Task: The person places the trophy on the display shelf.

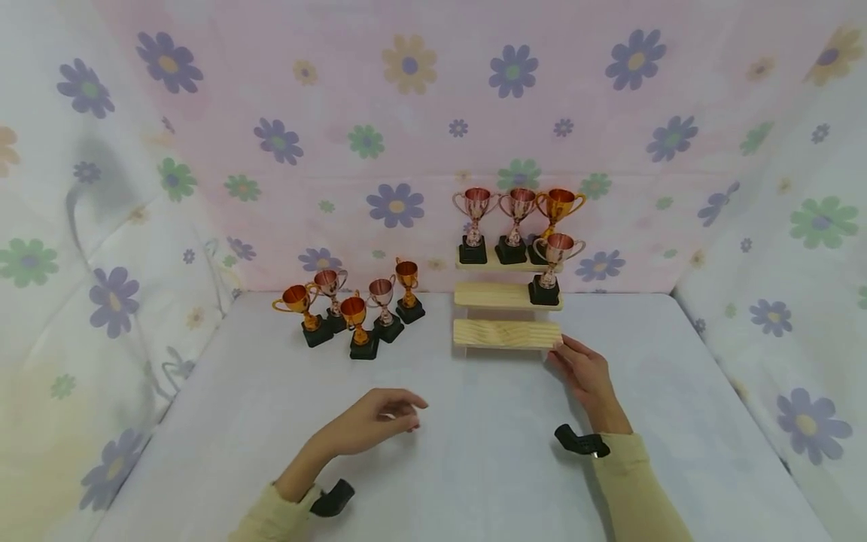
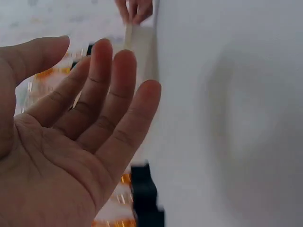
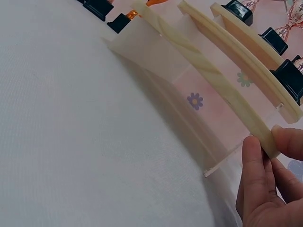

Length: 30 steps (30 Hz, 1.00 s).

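A three-tier wooden display stand (image 1: 506,333) stands at the back of the table. My right hand (image 1: 584,370) pinches the right end of its lowest board (image 3: 222,97), thumb on top and fingers beneath. Two rose-gold trophy cups (image 1: 476,218) and a gold trophy cup (image 1: 561,202) stand on the top tier. Another rose-gold trophy cup (image 1: 557,260) is at the right end of the middle tier. Over the table in front, my left hand (image 1: 369,423) hovers with relaxed, slightly bent fingers and holds nothing; its bare palm (image 2: 52,165) shows in the left wrist view.
Left of the stand, several gold and rose-gold trophy cups (image 1: 359,320) with black bases stand grouped on the white table (image 1: 488,452). Flower-patterned cloth (image 1: 447,98) hangs behind and at both sides. Each wrist carries a black strapped device (image 1: 581,440).
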Each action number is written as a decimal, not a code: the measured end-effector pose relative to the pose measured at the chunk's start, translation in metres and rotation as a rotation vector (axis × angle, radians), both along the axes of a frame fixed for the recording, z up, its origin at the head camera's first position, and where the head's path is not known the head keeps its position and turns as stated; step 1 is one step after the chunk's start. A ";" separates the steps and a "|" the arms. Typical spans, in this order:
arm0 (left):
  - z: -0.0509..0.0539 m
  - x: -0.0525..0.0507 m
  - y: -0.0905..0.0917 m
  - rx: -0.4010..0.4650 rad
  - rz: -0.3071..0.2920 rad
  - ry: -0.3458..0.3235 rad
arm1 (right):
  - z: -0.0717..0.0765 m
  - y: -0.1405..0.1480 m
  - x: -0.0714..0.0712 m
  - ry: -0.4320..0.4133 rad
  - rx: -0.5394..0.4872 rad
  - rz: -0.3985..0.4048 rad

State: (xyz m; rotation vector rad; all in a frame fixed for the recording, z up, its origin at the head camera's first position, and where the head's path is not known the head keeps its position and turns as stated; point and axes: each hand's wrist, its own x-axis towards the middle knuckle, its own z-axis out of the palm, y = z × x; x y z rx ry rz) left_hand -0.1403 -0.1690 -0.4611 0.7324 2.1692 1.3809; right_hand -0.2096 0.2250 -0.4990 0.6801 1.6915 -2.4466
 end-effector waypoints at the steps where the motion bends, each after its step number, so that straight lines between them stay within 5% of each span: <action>1: -0.004 0.005 -0.013 -0.004 0.030 -0.022 | 0.000 0.001 0.000 0.000 0.000 -0.001; 6: -0.006 0.020 -0.078 -0.035 0.203 -0.037 | 0.001 0.007 0.003 0.007 0.003 -0.006; 9: 0.003 0.021 -0.115 -0.070 0.349 0.082 | 0.001 0.009 0.003 0.009 -0.007 -0.002; 12: 0.014 0.016 -0.145 -0.107 0.557 0.260 | 0.002 0.009 0.003 0.008 -0.015 0.001; 16: 0.024 0.001 -0.162 0.060 0.883 0.360 | 0.002 0.009 0.002 0.006 -0.017 0.001; 19: 0.025 -0.019 -0.162 0.233 1.024 0.345 | 0.003 0.008 0.002 0.006 -0.016 0.000; 21: 0.024 -0.033 -0.158 0.260 1.033 0.326 | 0.003 0.006 0.001 0.011 -0.020 -0.001; 27: 0.010 -0.070 -0.146 0.263 0.880 0.329 | 0.002 0.002 0.001 0.024 -0.034 0.004; 30: 0.003 -0.081 -0.140 0.280 0.855 0.332 | 0.001 0.001 0.000 0.016 -0.024 0.007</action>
